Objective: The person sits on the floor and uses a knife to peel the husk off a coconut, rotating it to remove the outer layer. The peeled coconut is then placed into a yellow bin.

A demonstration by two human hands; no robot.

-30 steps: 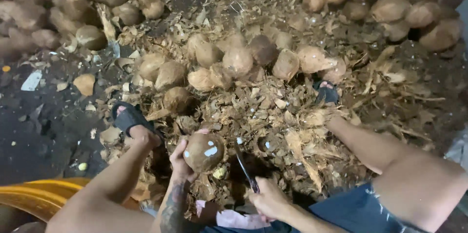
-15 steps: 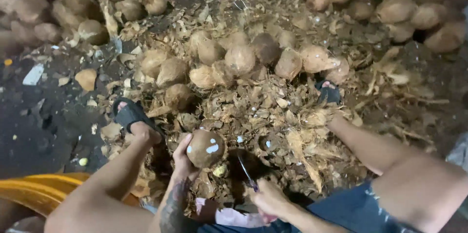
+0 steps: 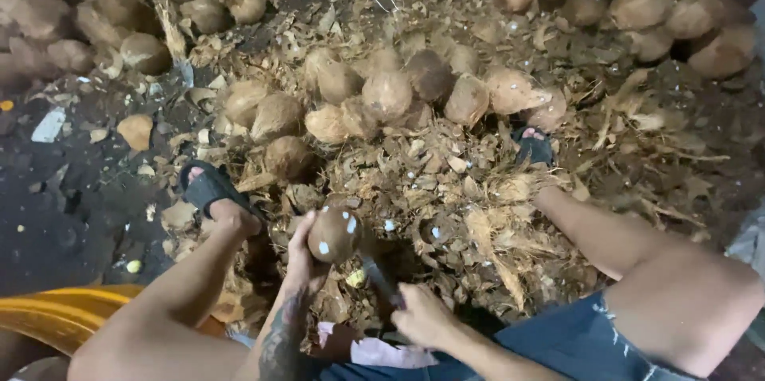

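Since half a second ago, right hand (image 3: 426, 319) dropped slightly, fist wrapped on blade (image 3: 381, 279); left hand (image 3: 307, 257) cups coconut (image 3: 335, 234) at lower centre. Glancing strike could hit fingers.

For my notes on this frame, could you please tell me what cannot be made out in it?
Head view only:
- Blade in the right hand: dark and blurred, its shape unclear.
- Left hand: its grip on the coconut is partly hidden behind the shell.
- Right foot's sandal: half buried in husk.
- Yellow object: cut off by the bottom left edge.
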